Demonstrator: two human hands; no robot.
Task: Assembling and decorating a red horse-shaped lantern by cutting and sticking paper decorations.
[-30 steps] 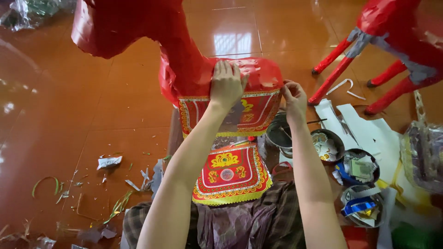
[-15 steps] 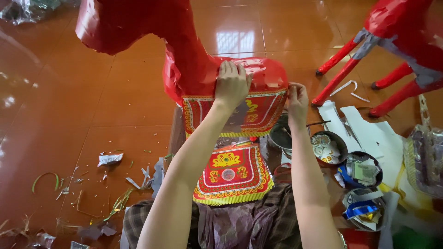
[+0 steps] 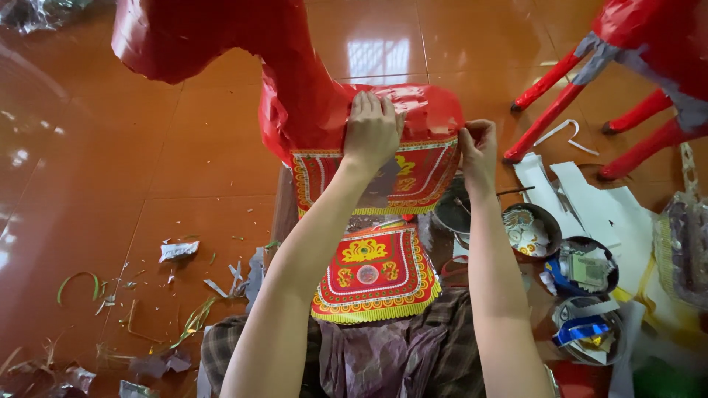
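Note:
A red paper horse figure point(image 3: 295, 81) stands on the floor in front of me. A red and yellow patterned paper panel point(image 3: 417, 180) lies over its flank. My left hand point(image 3: 372, 129) presses flat on the figure's back, at the panel's top edge. My right hand point(image 3: 479, 147) pinches the panel's right upper corner against the body. A second patterned paper panel point(image 3: 372, 273) rests on my lap below.
Another red paper horse point(image 3: 634, 44) with red legs stands at the upper right. Several small bowls point(image 3: 531, 232) of scraps, white paper sheets point(image 3: 597, 206) and a plastic bag point(image 3: 682, 243) lie to the right. Paper scraps and green strips point(image 3: 177, 250) litter the glossy brown floor at left.
The view has shifted slightly. Both hands stay on the panel; my left hand has slid a little along the horse's back, smoothing the panel's top edge.

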